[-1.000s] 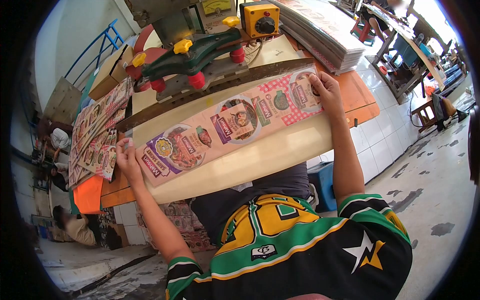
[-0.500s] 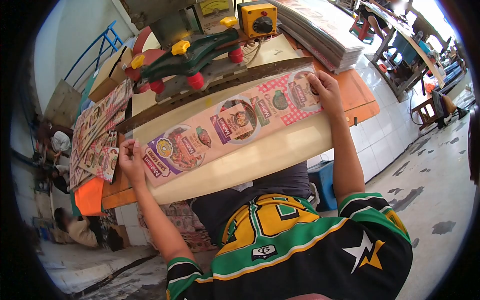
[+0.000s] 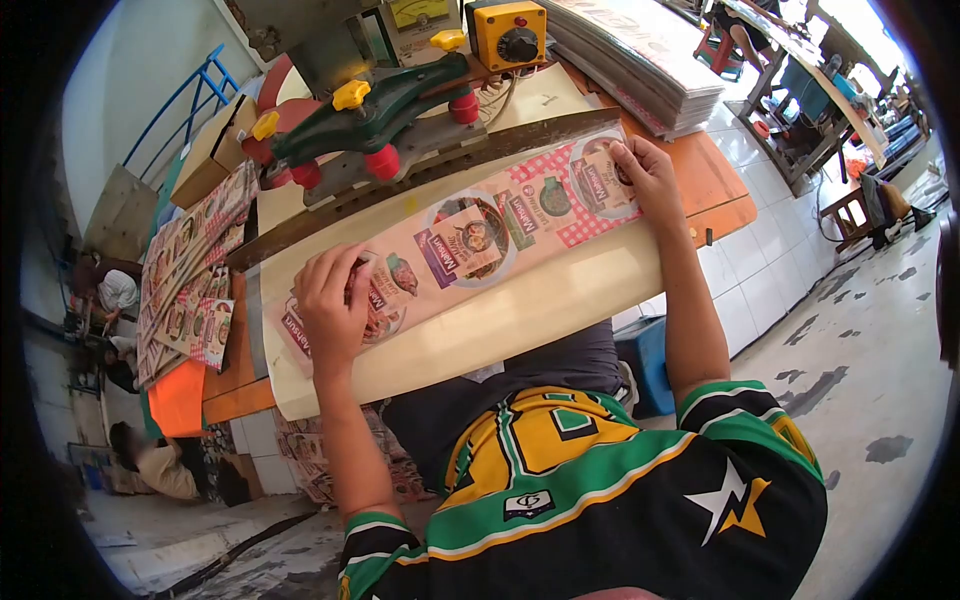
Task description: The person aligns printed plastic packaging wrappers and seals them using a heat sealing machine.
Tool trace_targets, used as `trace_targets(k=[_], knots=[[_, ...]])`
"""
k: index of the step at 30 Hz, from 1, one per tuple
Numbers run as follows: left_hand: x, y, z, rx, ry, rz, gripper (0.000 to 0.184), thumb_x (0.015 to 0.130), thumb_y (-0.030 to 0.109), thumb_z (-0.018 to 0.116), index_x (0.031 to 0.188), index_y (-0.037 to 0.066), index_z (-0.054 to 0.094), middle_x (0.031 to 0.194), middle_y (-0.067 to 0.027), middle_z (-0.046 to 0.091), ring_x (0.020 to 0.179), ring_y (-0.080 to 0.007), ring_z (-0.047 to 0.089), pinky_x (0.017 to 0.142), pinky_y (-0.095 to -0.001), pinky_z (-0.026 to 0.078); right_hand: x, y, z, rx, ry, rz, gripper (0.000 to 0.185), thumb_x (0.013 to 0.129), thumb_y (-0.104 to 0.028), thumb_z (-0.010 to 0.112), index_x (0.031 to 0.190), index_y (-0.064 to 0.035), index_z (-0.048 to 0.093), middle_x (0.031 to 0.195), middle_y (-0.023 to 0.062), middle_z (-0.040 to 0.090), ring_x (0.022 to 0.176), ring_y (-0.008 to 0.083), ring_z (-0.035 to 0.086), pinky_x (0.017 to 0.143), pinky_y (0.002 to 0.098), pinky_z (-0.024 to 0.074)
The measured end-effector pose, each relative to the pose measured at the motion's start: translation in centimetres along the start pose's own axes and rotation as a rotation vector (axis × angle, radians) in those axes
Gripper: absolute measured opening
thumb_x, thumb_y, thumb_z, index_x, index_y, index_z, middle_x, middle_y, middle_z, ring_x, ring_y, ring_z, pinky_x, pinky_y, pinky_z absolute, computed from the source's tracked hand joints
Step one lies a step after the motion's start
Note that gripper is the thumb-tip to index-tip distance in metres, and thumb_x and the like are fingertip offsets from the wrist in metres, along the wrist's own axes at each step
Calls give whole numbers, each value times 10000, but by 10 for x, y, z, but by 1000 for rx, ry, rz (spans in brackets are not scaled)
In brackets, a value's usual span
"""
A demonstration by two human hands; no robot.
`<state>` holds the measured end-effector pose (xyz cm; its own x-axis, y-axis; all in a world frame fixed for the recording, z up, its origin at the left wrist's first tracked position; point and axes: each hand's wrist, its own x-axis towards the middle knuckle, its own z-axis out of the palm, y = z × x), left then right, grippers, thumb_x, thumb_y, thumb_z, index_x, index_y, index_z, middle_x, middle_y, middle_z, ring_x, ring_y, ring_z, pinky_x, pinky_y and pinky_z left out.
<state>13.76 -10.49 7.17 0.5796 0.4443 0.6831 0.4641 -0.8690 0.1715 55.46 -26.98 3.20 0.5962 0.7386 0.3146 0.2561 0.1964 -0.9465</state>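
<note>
A long pink printed strip (image 3: 475, 245) with food pictures and "Mahsuri" lettering lies slanted across a cream sheet (image 3: 470, 325) on the machine table. My right hand (image 3: 648, 185) pinches the strip's far right end between thumb and fingers. Over its left part rests my left hand (image 3: 335, 300), palm down with bent fingers spread on the print, covering some of the pictures. Just beyond the strip runs a long metal bar (image 3: 430, 185) beneath a dark green clamp arm (image 3: 385, 115) with yellow knobs and red feet.
Printed strips (image 3: 195, 275) lie in a loose pile at the left, near an orange sheet (image 3: 178, 398). A tall stack of sheets (image 3: 650, 75) stands at the back right beside a yellow control box (image 3: 507, 35). Other people sit at the far left.
My left hand has moved from the strip's left end inward onto its printed face. My right hand keeps its pinch on the right end. The strip lies almost where it was.
</note>
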Motion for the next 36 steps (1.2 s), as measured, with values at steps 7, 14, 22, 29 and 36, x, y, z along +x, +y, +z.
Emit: trace_targets(k=[7, 14, 22, 29, 36], knots=[[20, 22, 22, -85, -21, -77, 235, 912, 147, 700, 1127, 52, 706, 1037, -84, 670, 1014, -299, 619, 921, -422, 451, 1, 0, 0, -31, -10, -83, 295, 1040, -299, 625, 879, -52, 641, 733, -94, 513, 645, -3, 410, 553, 196, 324], [32, 33, 35, -159, -50, -118, 206, 940, 172, 672, 1097, 45, 715, 991, -114, 677, 949, -336, 632, 891, -439, 461, 1, 5, -3, 17, 19, -78, 319, 1014, -291, 667, 799, -66, 599, 703, -87, 509, 631, -1, 409, 545, 202, 314], [21, 69, -23, -140, -81, -254, 149, 935, 154, 676, 971, 9, 686, 896, -138, 654, 844, -358, 634, 756, -422, 497, -8, -7, 4, 89, -150, -69, 241, 1048, -264, 605, 920, -59, 615, 760, -93, 519, 671, -6, 432, 587, 192, 341], [-12, 93, -59, -262, -182, -423, 202, 947, 168, 704, 952, -33, 678, 821, -130, 640, 718, -263, 642, 667, -362, 497, -17, -34, 16, 212, -206, -61, 272, 1030, -286, 641, 897, -49, 624, 769, -89, 504, 683, -1, 431, 581, 194, 351], [-27, 88, -56, -542, -305, -523, 140, 944, 82, 690, 959, -55, 671, 809, -103, 644, 713, -184, 623, 682, -290, 495, -55, -109, 40, 111, -338, -58, 269, 1016, -273, 665, 893, -36, 627, 742, -86, 529, 697, -3, 462, 591, 198, 376]])
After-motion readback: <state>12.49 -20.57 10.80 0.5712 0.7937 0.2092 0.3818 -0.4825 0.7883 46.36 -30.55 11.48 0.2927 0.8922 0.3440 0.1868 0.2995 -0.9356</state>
